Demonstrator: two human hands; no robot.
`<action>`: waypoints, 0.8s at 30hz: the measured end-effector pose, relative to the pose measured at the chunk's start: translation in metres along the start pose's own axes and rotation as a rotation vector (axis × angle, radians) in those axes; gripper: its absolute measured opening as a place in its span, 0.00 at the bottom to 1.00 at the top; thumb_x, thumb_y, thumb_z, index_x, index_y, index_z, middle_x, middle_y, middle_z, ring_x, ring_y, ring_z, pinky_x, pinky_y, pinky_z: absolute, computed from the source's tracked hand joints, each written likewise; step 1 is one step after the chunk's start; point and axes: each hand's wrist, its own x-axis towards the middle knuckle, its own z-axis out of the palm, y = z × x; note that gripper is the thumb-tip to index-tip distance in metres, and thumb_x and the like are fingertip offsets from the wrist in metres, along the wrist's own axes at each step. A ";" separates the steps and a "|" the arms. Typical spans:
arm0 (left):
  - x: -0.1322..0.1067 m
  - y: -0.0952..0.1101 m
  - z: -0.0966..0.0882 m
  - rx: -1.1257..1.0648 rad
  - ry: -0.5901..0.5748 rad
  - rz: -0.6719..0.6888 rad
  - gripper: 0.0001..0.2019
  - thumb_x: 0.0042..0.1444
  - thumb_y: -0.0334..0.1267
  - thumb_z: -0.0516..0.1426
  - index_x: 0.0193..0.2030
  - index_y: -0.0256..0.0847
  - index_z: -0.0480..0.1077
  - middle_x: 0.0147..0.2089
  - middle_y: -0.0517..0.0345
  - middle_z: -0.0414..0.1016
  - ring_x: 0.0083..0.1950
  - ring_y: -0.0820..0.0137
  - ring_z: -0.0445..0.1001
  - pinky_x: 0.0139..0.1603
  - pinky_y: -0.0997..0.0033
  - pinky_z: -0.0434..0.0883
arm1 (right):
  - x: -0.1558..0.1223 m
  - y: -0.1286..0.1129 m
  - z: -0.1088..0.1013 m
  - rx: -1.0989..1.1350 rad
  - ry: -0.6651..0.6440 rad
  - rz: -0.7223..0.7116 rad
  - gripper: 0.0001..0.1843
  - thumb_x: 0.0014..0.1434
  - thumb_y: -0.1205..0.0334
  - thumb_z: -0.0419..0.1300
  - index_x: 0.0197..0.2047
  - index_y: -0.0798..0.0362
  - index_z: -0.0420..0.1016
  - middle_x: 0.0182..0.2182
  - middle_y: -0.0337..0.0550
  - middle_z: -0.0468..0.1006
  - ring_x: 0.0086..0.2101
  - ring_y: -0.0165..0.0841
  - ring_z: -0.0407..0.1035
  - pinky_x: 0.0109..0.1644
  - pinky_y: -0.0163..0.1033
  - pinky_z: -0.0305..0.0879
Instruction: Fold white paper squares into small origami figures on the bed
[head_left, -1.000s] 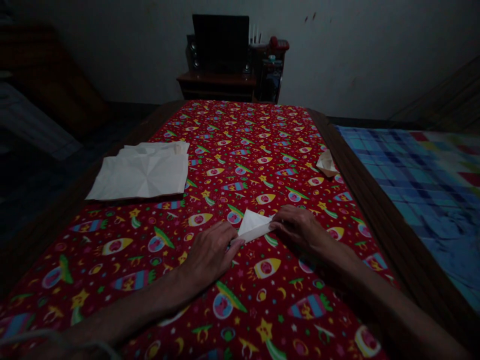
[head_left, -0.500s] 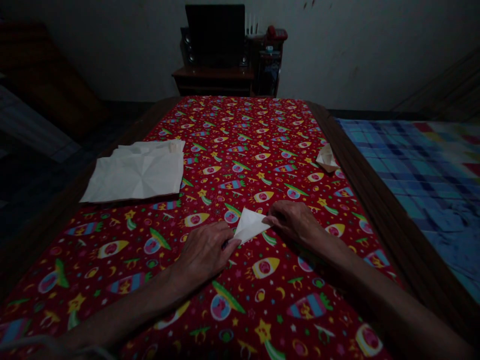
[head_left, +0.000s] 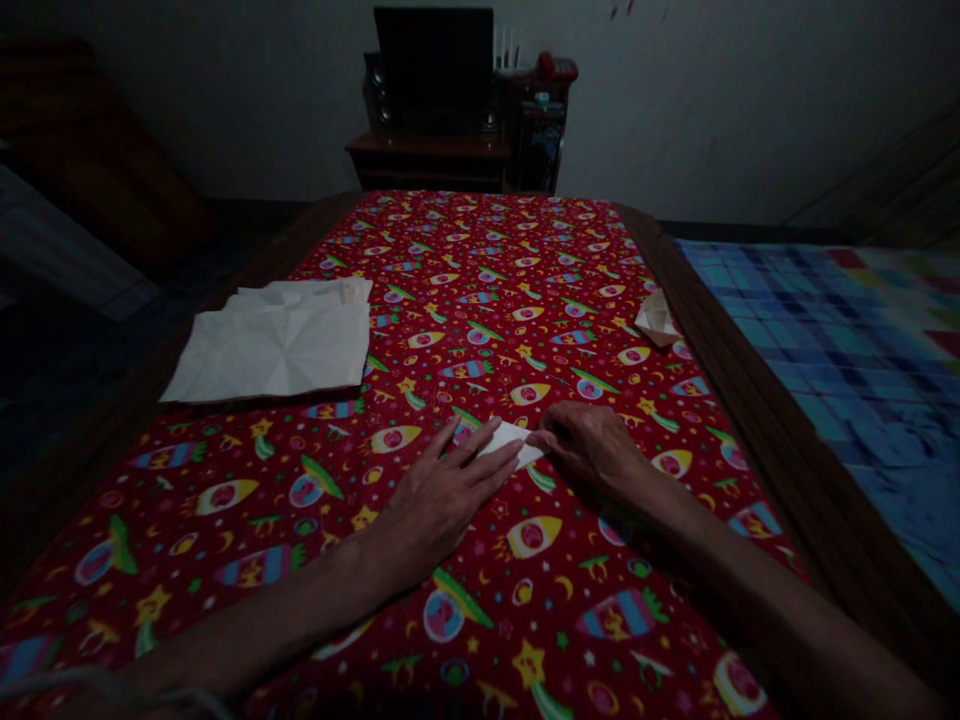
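A small folded piece of white paper (head_left: 511,437) lies on the red patterned cloth (head_left: 420,400), partly covered by fingers. My left hand (head_left: 446,495) rests over its left side with fingers spread and stretched across it. My right hand (head_left: 589,440) pinches the paper's right corner between thumb and curled fingers. The exact fold under the left fingers is hidden.
A stack of creased white paper sheets (head_left: 277,340) lies at the left. Near the right edge sits another small folded paper (head_left: 657,320). A dark monitor (head_left: 435,70) stands beyond the far end. Blue checked fabric (head_left: 817,340) spreads at the right.
My left hand has let go of the paper's left corner, opened out and slid right over the paper. The right hand stays at its corner.
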 end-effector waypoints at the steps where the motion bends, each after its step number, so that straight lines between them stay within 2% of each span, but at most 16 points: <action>1: -0.001 0.000 0.002 -0.008 -0.017 0.010 0.35 0.50 0.21 0.48 0.66 0.41 0.48 0.68 0.59 0.52 0.70 0.61 0.41 0.67 0.47 0.41 | 0.000 0.000 0.000 -0.005 0.001 0.006 0.17 0.61 0.51 0.53 0.28 0.54 0.70 0.23 0.40 0.72 0.22 0.27 0.63 0.26 0.32 0.50; 8: -0.003 0.004 0.003 -0.046 -0.098 -0.009 0.36 0.49 0.20 0.46 0.66 0.39 0.46 0.69 0.56 0.50 0.70 0.65 0.42 0.68 0.48 0.42 | 0.001 0.000 0.001 -0.017 -0.007 0.004 0.14 0.60 0.54 0.55 0.28 0.54 0.70 0.23 0.40 0.73 0.23 0.27 0.64 0.26 0.32 0.53; 11: -0.003 0.004 0.003 -0.058 -0.095 -0.006 0.36 0.49 0.20 0.45 0.67 0.40 0.45 0.69 0.56 0.50 0.70 0.64 0.42 0.68 0.48 0.42 | -0.001 -0.002 0.001 -0.070 0.047 -0.011 0.13 0.60 0.55 0.55 0.29 0.54 0.71 0.25 0.42 0.74 0.24 0.29 0.66 0.27 0.33 0.57; 13: -0.003 0.004 0.004 -0.061 -0.091 -0.010 0.36 0.49 0.20 0.45 0.66 0.41 0.46 0.69 0.56 0.50 0.70 0.64 0.42 0.68 0.48 0.43 | -0.006 -0.006 0.003 -0.180 0.162 -0.056 0.11 0.61 0.58 0.53 0.35 0.55 0.73 0.34 0.49 0.77 0.33 0.35 0.69 0.33 0.38 0.64; 15: -0.003 0.004 0.004 -0.058 -0.085 -0.011 0.35 0.49 0.20 0.45 0.66 0.40 0.48 0.68 0.56 0.51 0.70 0.65 0.43 0.68 0.50 0.43 | -0.015 -0.014 0.007 -0.294 0.260 -0.171 0.12 0.63 0.63 0.50 0.44 0.57 0.72 0.48 0.55 0.73 0.46 0.42 0.67 0.44 0.47 0.65; 17: -0.003 0.004 0.004 -0.055 -0.073 -0.008 0.33 0.50 0.20 0.45 0.65 0.39 0.50 0.68 0.54 0.52 0.70 0.65 0.43 0.68 0.50 0.44 | -0.028 -0.024 0.013 -0.317 0.219 -0.353 0.18 0.63 0.67 0.47 0.54 0.59 0.67 0.55 0.53 0.68 0.54 0.43 0.61 0.53 0.52 0.62; 18: -0.003 0.004 0.005 -0.057 -0.064 -0.004 0.32 0.50 0.20 0.45 0.64 0.38 0.51 0.67 0.53 0.53 0.70 0.65 0.43 0.68 0.50 0.45 | -0.035 -0.028 0.016 -0.307 0.155 -0.432 0.20 0.63 0.69 0.46 0.58 0.61 0.62 0.57 0.53 0.66 0.57 0.41 0.58 0.57 0.52 0.59; 20: -0.004 0.004 0.006 -0.059 -0.052 -0.001 0.32 0.50 0.21 0.46 0.64 0.37 0.51 0.67 0.51 0.54 0.70 0.65 0.43 0.67 0.49 0.45 | -0.048 -0.036 0.021 -0.314 0.067 -0.414 0.25 0.64 0.64 0.47 0.62 0.65 0.55 0.61 0.56 0.60 0.61 0.42 0.51 0.63 0.55 0.52; 22: -0.004 0.003 0.006 -0.052 -0.053 0.002 0.33 0.50 0.20 0.46 0.65 0.37 0.49 0.68 0.52 0.52 0.70 0.64 0.43 0.68 0.48 0.44 | -0.057 -0.039 0.022 -0.308 -0.005 -0.367 0.32 0.64 0.56 0.49 0.65 0.67 0.49 0.63 0.57 0.54 0.63 0.43 0.44 0.64 0.55 0.51; 24: -0.006 0.003 0.006 -0.037 -0.065 0.004 0.34 0.50 0.20 0.45 0.66 0.38 0.48 0.68 0.53 0.50 0.70 0.65 0.43 0.68 0.49 0.43 | -0.061 -0.038 0.021 -0.292 -0.051 -0.336 0.35 0.63 0.53 0.50 0.66 0.66 0.47 0.64 0.56 0.51 0.64 0.43 0.42 0.64 0.55 0.52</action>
